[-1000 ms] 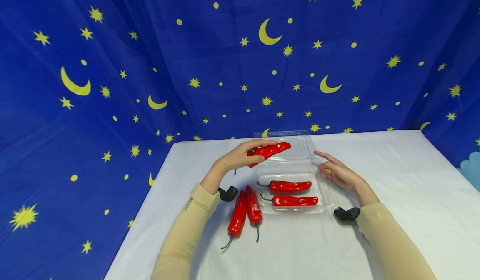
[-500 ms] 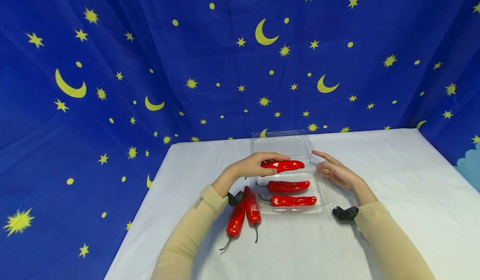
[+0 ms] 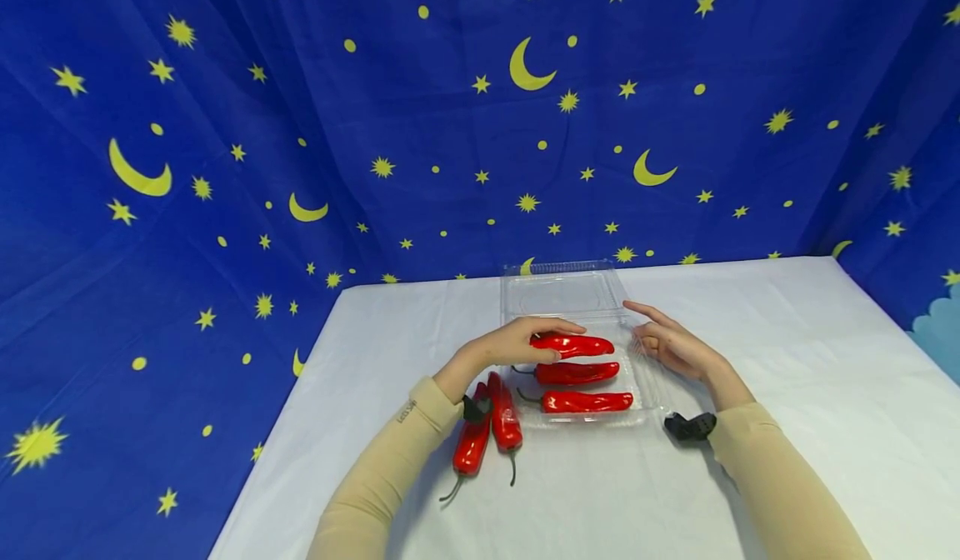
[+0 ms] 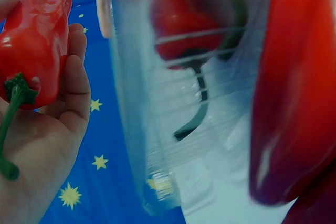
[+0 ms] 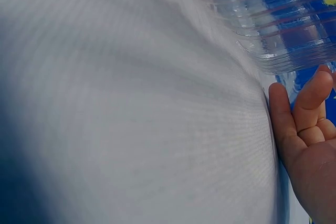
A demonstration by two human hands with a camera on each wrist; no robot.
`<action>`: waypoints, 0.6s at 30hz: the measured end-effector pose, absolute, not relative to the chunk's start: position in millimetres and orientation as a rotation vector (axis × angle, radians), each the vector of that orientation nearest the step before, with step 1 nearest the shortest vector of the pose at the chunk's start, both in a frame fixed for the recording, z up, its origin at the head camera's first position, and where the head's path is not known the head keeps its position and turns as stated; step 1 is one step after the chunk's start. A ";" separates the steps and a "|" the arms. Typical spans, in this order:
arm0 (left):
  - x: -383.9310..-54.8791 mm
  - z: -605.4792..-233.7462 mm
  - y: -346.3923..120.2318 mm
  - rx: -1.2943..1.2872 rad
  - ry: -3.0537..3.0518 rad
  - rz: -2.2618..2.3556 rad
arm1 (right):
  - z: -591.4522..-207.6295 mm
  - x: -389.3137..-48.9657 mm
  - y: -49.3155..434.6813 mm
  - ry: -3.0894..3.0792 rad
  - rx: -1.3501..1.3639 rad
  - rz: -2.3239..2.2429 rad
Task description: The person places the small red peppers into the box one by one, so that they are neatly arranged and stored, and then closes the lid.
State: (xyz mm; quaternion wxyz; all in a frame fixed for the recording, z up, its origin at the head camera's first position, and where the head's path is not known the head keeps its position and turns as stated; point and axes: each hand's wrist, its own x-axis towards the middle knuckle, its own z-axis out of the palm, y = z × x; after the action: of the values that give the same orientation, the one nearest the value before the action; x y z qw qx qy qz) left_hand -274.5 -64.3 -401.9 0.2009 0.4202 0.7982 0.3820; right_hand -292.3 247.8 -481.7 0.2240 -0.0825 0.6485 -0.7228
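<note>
My left hand [image 3: 508, 345] grips a red chili pepper [image 3: 585, 346] near its stem end, over the back part of a clear plastic clamshell box [image 3: 647, 381]. The left wrist view shows its green stem [image 4: 17, 114] along the palm and fingers on both sides. Two more red peppers lie crosswise in the box, a middle pepper [image 3: 577, 373] and a front pepper [image 3: 587, 402], stems to the left. Beside the box's right wall my right hand [image 3: 675, 352] holds nothing; its index finger points straight at the hinge corner, other fingers bent.
Two red peppers, an outer one [image 3: 471, 452] and an inner one [image 3: 506, 418], lie left of the box, under and beside my left wrist. The box's lid [image 3: 562, 292] lies opened back toward the blue star-patterned curtain [image 3: 450, 127]. A white cloth [image 3: 795, 335] covers the table.
My left hand has brought its pepper from over the lid toward me and slightly right, into line behind the middle pepper. The right hand stays by the box. The head view shifted slightly.
</note>
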 end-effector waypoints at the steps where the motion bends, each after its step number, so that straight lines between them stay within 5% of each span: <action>1: -273.9 -403.6 -63.7 1.173 2.224 1.064 | -482.0 -292.2 247.7 1.790 -0.230 -1.995; 18: -269.3 -422.1 -54.6 1.232 2.244 0.895 | -481.3 -292.2 247.9 1.758 -0.276 -2.011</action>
State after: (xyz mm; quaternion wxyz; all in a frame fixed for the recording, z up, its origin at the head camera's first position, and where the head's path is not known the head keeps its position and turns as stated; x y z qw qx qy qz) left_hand -269.3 -54.6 -422.1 0.2132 0.4440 0.8084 0.3224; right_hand -292.2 247.9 -481.3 0.2264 -0.1002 0.6376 -0.7295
